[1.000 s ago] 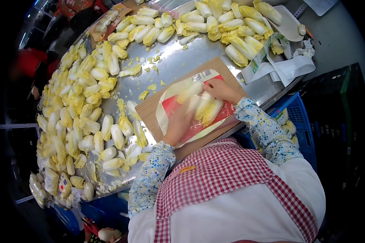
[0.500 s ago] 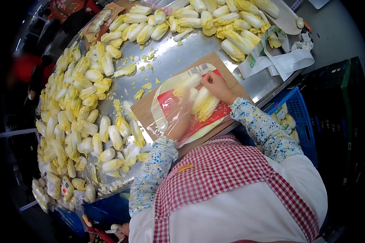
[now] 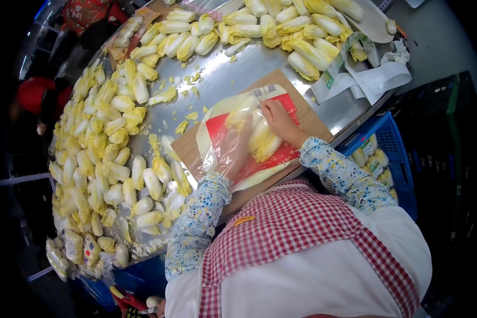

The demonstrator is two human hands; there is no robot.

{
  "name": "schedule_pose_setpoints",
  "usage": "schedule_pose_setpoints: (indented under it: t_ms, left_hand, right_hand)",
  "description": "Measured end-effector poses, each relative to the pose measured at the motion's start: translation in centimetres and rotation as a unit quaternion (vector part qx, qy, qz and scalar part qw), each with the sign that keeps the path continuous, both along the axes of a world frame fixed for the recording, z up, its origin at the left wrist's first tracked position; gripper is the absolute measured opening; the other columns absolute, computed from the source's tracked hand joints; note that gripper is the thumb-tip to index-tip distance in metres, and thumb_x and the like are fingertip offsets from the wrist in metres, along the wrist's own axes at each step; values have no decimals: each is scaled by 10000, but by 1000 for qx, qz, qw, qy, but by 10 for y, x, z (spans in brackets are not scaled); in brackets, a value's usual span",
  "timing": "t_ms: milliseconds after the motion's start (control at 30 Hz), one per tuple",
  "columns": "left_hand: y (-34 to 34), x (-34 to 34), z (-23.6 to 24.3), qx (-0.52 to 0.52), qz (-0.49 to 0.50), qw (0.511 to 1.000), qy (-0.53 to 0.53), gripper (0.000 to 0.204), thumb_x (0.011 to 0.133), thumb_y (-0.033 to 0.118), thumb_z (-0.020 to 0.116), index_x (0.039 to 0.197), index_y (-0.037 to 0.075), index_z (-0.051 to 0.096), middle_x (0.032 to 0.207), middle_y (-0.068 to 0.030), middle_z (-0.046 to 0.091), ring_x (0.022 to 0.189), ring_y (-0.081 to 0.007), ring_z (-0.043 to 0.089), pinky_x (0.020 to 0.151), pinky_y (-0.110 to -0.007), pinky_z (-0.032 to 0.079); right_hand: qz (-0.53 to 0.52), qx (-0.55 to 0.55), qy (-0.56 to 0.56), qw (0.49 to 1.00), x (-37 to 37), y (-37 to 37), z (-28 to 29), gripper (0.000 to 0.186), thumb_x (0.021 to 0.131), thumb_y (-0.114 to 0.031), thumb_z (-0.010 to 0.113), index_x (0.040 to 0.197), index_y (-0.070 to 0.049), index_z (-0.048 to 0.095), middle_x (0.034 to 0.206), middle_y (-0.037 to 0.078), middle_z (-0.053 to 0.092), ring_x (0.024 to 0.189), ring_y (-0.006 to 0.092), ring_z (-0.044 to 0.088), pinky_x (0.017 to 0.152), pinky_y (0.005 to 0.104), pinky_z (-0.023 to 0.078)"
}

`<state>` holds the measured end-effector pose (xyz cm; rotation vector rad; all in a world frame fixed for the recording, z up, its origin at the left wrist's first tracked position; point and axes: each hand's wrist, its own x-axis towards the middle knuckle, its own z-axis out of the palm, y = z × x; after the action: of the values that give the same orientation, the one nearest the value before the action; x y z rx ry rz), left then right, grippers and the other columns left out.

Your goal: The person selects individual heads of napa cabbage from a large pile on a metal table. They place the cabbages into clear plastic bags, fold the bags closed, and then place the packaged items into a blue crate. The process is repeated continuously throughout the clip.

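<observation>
A clear plastic bag with a red and pale printed side [image 3: 215,125] lies on a wooden board [image 3: 273,79] in front of me. Small yellow-white napa cabbages [image 3: 264,144] are in the bag, side by side. My left hand [image 3: 234,148] is inside the bag under the clear film, closed around a cabbage at the left; glare blurs its fingers. At the bag's upper right, my right hand [image 3: 282,123] bends over the cabbages with its fingers curled together, apparently pinching the film; the fingertips are partly hidden.
Heaps of napa cabbages [image 3: 98,138] cover the metal table's [image 3: 233,71] left and far sides. Wrapped packs [image 3: 73,246] lie at the near left corner. A white label strip [image 3: 384,79] hangs at the right, above a blue crate [image 3: 403,159]. Other people stand at the left.
My right hand has lowered slightly over the cabbages, and its fingers have moved a little left. The film around my left hand has shifted; the left hand stays in the bag.
</observation>
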<state>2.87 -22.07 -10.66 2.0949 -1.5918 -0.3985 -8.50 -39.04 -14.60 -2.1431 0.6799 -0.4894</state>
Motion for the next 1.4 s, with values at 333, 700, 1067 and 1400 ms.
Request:
schedule_pose_setpoints:
  t_ms: [333,700,1067,1400]
  left_hand:
    - [12,3,21,92,42,980,172,678,916,93,594,1519,84,283,1058,-211,591,937,-339,621,779,-419,507]
    - [23,31,1,91,33,980,172,571,943,127,575,1481,111,385,1095,-140,670,906,-284,653,785,-374,521]
    - [112,89,48,-143,265,920,252,231,931,48,552,1136,0,646,888,-114,685,795,-174,656,729,-286,525]
    - [14,101,21,262,159,799,517,309,925,234,644,1129,3,651,962,-141,706,742,-193,667,617,-305,511]
  right_hand:
    - [125,-32,85,988,-5,6,24,662,1015,-315,469,1535,-16,188,1583,198,223,1462,342,232,1176,405,219]
    - [103,-189,3,976,-12,11,46,659,915,-287,616,1440,25,369,1484,209,378,1398,324,336,1141,465,261]
    - [-30,638,95,763,-83,112,78,351,1008,-342,537,1099,-8,598,885,71,668,746,141,634,678,257,524]
    - [-74,676,-10,733,-72,123,59,353,983,-349,531,1153,-45,587,908,65,646,722,131,598,611,280,507]
